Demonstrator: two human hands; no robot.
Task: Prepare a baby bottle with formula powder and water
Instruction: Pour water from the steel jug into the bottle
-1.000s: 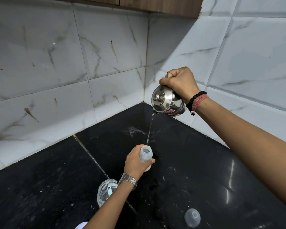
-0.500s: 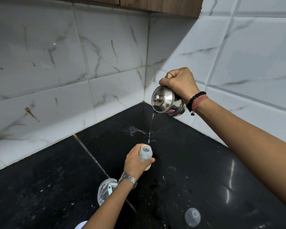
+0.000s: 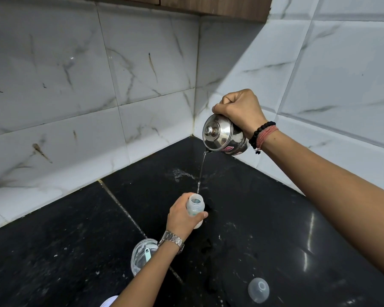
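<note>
- Black counter (image 3: 275, 218): bottle stands on it near the corner, open mouth up.
- Right hand (image 3: 239, 109): fist clamped on the steel kettle (image 3: 222, 136), tipped, thin stream of water (image 3: 201, 171) falling to the bottle mouth.
- Left hand (image 3: 182, 216): fingers wrapped round the bottle (image 3: 195, 203), steadying it.
- Step: water fill. Fill level unreadable.
- Next, likely: level the kettle, set it down, then fit the cap (image 3: 258, 290) lying well apart, near the front edge.

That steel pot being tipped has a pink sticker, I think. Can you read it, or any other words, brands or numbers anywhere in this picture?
Pink sticker on the steel pot, low on its side: lettering too small and blurred to read.
Markings on the baby bottle: teal print, too blurred to read.
Watch on the left wrist: its face is not visible.
No other text shows anywhere.
</note>
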